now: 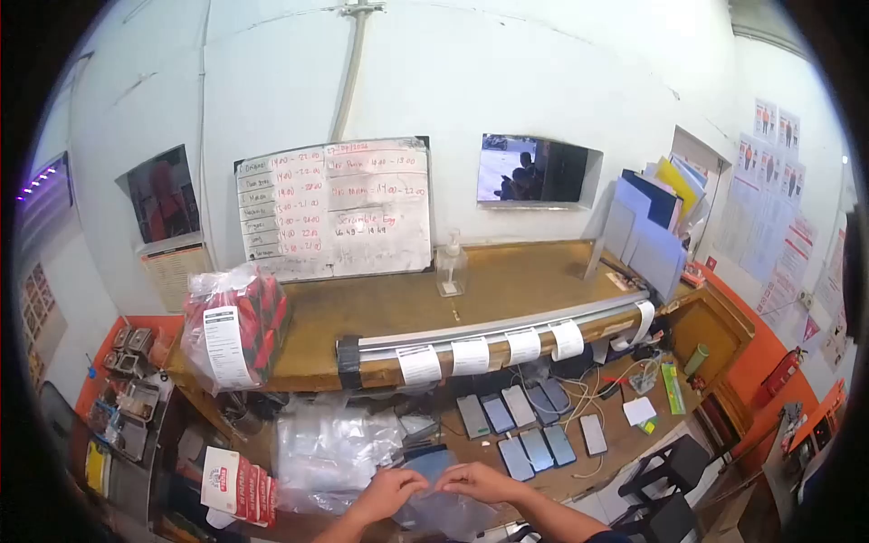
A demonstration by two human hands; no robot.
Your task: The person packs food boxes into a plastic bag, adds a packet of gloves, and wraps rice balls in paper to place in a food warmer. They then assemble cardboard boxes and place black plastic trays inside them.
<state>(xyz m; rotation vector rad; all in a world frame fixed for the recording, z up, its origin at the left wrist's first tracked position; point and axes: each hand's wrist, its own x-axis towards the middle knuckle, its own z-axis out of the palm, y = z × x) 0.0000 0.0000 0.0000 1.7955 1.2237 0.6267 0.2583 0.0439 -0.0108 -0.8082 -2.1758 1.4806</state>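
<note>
My left hand (391, 494) and my right hand (477, 482) are close together at the bottom middle of the head view. Both pinch the upper part of a clear plastic bag (445, 518), which hangs below my fingers over the front edge of the desk. The exact grip of the fingertips is small and partly hidden. Left of my left hand lies a pile of clear plastic bags (330, 443). Beyond my right hand, several phones (516, 459) rest in rows on the lower desk (579, 466).
A bagged red-and-black parcel (258, 317) with a receipt (226, 344) sits on the upper shelf (362, 299). Paper slips (471, 356) hang from its rail. A red-and-white carton (237, 486) stands at lower left, black stools (665, 471) at right. Cables (584, 398) cross the desk.
</note>
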